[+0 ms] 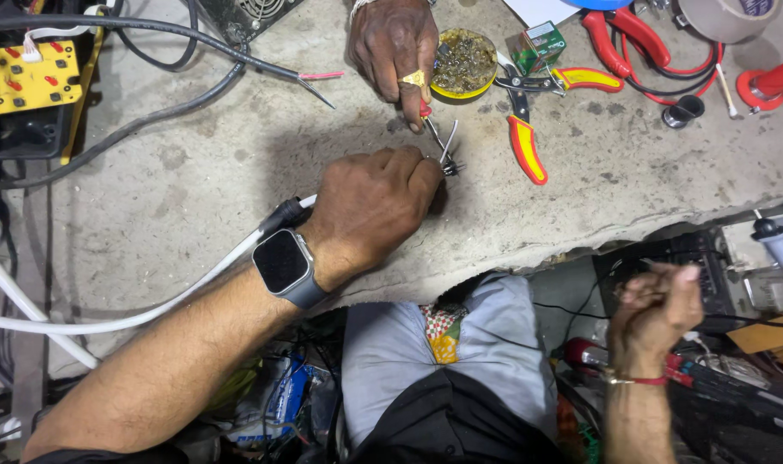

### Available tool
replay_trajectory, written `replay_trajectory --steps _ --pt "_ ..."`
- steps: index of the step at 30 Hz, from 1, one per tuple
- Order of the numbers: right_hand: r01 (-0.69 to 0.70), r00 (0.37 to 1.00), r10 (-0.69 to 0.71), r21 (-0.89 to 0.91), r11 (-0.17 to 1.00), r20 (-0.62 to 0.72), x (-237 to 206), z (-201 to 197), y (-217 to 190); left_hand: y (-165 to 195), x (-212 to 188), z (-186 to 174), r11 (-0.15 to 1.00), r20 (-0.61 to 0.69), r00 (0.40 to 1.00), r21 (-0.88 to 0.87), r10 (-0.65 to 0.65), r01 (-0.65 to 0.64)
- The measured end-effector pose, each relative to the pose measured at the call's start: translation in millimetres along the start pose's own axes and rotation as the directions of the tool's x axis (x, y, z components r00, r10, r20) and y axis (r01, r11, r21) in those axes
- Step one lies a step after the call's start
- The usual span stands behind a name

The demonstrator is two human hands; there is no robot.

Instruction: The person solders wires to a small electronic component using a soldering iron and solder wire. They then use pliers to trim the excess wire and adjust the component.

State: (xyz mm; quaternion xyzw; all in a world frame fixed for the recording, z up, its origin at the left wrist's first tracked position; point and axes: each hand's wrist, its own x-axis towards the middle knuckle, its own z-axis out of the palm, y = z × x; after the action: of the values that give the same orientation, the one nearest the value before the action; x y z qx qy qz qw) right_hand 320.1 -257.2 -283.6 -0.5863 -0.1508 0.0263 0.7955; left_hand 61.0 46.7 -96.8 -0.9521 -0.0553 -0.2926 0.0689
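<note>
My left hand [370,206], with a smartwatch [284,262] on the wrist, grips the end of a white cable [108,322] on the concrete bench top [194,172]. Small metal prongs [450,163] stick out past my fingers. Another person's hand [396,47], wearing a gold ring, reaches in from the far side. It holds a thin metal tool with a red grip [434,133] against those prongs. My right hand [658,309], with a red thread on the wrist, is curled into a fist below the bench's broken edge. Nothing visible is in it.
A round tin of dark paste [464,60], red-and-yellow pliers [526,142] and cutters [580,79], a small green box [537,43] and a tape roll [726,17] lie at the back. A yellow device [30,77] and black cables [151,120] sit left. A soldering iron [778,245] stands right.
</note>
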Motion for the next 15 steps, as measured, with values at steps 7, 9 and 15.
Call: replay_trajectory --steps 7,9,15 --pt "0.139 0.970 -0.138 0.007 0.990 0.200 -30.1 24.9 -18.8 0.7 -1.9 -0.9 1.000 -0.008 1.000 0.007 0.011 -0.011" --pt "0.169 0.956 -0.168 0.015 0.985 0.241 -33.9 28.1 -25.9 -0.2 -2.6 -1.1 1.000 -0.012 1.000 0.016 0.013 -0.012" --pt "0.238 0.940 -0.209 -0.076 0.968 0.270 -39.6 38.1 -35.0 -1.0 -1.3 -0.5 1.000 -0.030 1.000 0.002 0.007 -0.007"
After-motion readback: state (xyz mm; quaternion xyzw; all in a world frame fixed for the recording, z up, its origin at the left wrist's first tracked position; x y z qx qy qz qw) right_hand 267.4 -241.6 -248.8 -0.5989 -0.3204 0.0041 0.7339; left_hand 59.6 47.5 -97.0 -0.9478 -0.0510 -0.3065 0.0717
